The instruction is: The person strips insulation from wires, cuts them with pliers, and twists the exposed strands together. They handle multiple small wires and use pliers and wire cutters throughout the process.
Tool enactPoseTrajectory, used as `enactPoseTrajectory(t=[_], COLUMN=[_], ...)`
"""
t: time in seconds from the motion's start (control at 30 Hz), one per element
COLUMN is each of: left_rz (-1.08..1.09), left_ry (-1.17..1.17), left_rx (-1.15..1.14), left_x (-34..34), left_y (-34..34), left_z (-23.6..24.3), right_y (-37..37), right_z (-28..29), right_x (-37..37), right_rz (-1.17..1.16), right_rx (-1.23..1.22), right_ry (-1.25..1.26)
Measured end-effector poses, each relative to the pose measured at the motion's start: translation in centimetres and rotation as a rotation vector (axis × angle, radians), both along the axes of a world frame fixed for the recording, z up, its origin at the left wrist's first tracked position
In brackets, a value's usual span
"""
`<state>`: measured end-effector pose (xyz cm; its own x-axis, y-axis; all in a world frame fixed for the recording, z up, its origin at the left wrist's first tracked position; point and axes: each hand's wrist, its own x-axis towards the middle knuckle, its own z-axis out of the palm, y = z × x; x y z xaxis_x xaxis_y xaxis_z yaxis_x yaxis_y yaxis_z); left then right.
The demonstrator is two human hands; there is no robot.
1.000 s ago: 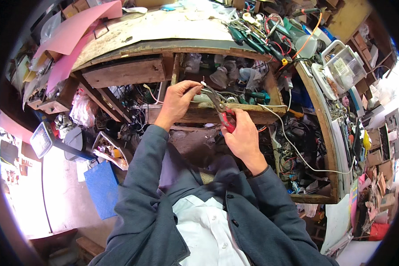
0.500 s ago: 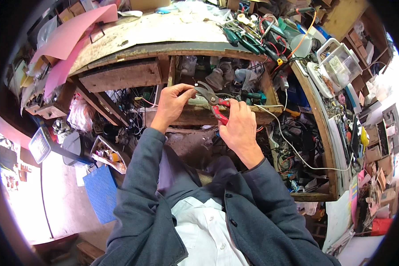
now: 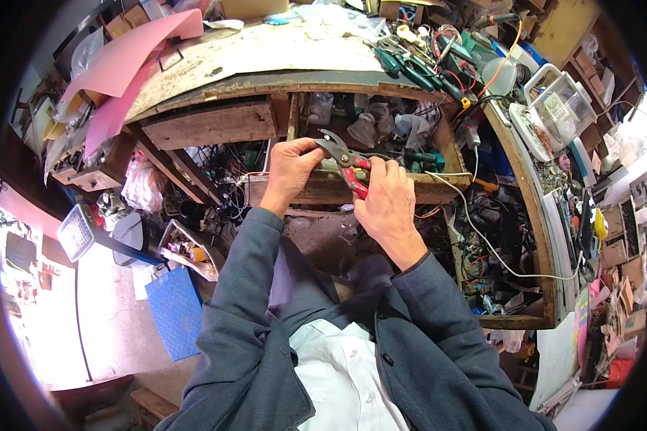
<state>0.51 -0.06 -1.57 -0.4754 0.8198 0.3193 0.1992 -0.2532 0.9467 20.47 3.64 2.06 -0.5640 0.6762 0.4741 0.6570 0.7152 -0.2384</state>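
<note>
My right hand (image 3: 388, 205) grips dark-bladed shears (image 3: 341, 156) by their red handles. The blades point up and left, beside the fingertips of my left hand (image 3: 291, 169). That left hand is pinched on a small thin item near the blades, too small to make out. Behind both hands runs the wooden front rail (image 3: 427, 188) of an open drawer (image 3: 449, 147), which holds bags, wires and other small clutter. A white cable (image 3: 486, 245) hangs over the rail to the right of my hands.
Above is the worktop (image 3: 251, 47) with pink sheets (image 3: 129, 54) and several green-handled tools (image 3: 413, 72). A clear plastic box (image 3: 557, 108) sits at right. A blue board (image 3: 169, 312) and a bin of small parts (image 3: 190, 251) are at lower left. A tangle of cables fills the right-hand compartment.
My right hand has risen and turned the shears, so their blades and both handles show more broadly. My left hand has shifted slightly right, still pinched beside the blades.
</note>
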Motion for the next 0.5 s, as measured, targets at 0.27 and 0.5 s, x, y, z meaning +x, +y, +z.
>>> enactPoseTrajectory(t=[0.27,0.5], left_rz=[-0.042,-0.120], left_ry=[-0.042,-0.233], left_rx=[0.016,0.003], left_x=[0.1,-1.0], left_y=[0.3,0.1], left_z=[-0.3,0.1], right_y=[0.0,0.2], right_z=[0.0,0.3], right_x=[0.1,0.2], right_rz=[0.032,0.051], right_rx=[-0.046,-0.160], right_ry=[-0.016,0.047])
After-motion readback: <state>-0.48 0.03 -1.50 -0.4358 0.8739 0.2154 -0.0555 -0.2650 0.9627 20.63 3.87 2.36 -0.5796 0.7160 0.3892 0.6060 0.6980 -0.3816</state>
